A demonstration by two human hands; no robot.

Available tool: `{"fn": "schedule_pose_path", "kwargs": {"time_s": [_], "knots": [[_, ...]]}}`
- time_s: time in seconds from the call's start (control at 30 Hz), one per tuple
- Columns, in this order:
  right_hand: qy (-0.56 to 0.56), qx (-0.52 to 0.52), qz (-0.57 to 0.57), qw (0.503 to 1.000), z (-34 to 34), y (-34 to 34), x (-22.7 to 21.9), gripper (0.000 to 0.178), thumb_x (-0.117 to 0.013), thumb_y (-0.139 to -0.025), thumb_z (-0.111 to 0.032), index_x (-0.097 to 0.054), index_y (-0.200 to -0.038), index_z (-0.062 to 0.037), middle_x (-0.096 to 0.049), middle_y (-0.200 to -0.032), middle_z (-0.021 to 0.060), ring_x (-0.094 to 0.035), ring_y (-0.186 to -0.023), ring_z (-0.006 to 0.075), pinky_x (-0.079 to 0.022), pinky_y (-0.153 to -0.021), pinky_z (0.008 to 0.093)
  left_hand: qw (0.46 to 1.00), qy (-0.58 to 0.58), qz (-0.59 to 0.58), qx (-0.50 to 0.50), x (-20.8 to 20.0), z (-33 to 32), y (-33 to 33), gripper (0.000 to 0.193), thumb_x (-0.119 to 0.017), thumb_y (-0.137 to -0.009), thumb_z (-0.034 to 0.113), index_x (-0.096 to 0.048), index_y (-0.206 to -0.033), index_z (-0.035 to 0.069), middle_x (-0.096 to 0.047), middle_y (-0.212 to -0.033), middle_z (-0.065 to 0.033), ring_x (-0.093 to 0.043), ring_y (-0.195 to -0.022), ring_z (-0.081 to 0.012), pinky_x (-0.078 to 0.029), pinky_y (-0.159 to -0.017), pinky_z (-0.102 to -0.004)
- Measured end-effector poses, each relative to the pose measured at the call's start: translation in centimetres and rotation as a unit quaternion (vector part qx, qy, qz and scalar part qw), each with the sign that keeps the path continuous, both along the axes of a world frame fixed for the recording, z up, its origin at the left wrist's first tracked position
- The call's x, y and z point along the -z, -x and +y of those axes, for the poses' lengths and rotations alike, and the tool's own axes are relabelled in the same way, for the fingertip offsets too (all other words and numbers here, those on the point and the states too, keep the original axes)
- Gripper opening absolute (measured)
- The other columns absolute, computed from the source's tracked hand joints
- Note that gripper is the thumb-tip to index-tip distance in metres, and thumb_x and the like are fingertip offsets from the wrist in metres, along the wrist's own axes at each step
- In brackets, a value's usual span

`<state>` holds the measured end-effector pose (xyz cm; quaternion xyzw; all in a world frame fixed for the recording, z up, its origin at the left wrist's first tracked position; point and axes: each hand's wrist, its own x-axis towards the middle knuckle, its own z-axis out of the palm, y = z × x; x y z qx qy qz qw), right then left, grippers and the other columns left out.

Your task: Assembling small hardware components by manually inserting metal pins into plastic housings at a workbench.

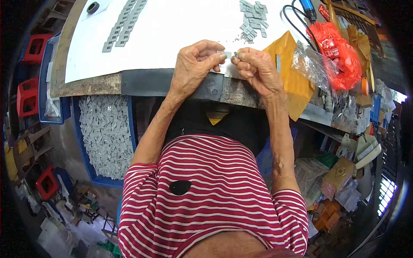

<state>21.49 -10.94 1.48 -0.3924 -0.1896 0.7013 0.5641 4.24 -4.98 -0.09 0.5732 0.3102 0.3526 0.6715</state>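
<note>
Head-worn fisheye, facing downward, fairly close

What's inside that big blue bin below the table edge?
The blue bin holds a heap of small, light grey pieces. Only the top layer shows; whatever lies deeper, and the bin's bottom, is covered.

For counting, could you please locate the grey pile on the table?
The grey pile lies at the head view's top, right of centre, beyond the right hand.
</note>
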Motion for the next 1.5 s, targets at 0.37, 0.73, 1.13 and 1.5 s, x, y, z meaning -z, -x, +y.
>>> {"fn": "schedule_pose_path", "kwargs": {"time_s": [0.37,0.73,1.13,1.5], "knots": [[-0.016,0.039,-0.127,0.991,0.0,0.8,0.2,0.010,-0.056,-0.077,0.002,-0.054,-0.086,0.0050,-0.059,-0.070,0.0113,-0.051,-0.051,0.0072,-0.042,-0.040,0.0170,0.998,-0.045,0.045,0.008,0.0,0.0,0.0,0.020,-0.062,-0.079,0.011,-0.061,-0.096,0.002,-0.060,-0.068,-0.0011,-0.055,-0.061,-0.0057,-0.045,-0.055,-0.0178],[-0.038,0.092,-0.140,0.985,-0.5,1.5,0.3,0.009,-0.058,-0.076,0.002,-0.057,-0.085,0.0034,-0.060,-0.068,0.0083,-0.052,-0.051,0.0071,-0.042,-0.043,0.0175,0.995,-0.081,0.054,-0.001,0.2,0.0,0.0,0.019,-0.062,-0.077,0.010,-0.063,-0.095,0.004,-0.057,-0.067,0.0018,-0.050,-0.059,-0.0039,-0.041,-0.054,-0.0179],[-0.036,0.087,-0.109,0.990,-1.1,1.7,0.4,0.010,-0.058,-0.076,0.001,-0.056,-0.086,0.0030,-0.059,-0.069,0.0073,-0.052,-0.052,0.0074,-0.042,-0.044,0.0178,0.993,-0.099,0.044,-0.038,-0.6,-1.1,-0.9,0.020,-0.057,-0.079,0.008,-0.063,-0.098,0.005,-0.058,-0.072,0.0008,-0.048,-0.062,-0.0047,-0.040,-0.055,-0.0195],[-0.046,0.068,-0.106,0.991,-1.9,2.5,0.9,0.011,-0.058,-0.078,0.000,-0.057,-0.089,0.0019,-0.058,-0.069,0.0067,-0.051,-0.055,0.0084,-0.040,-0.047,0.0185,0.997,-0.026,0.058,-0.051,-1.0,-1.0,-1.0,0.019,-0.056,-0.080,0.005,-0.063,-0.097,0.002,-0.057,-0.074,0.0012,-0.049,-0.066,-0.0039,-0.041,-0.060,-0.0174]]}}
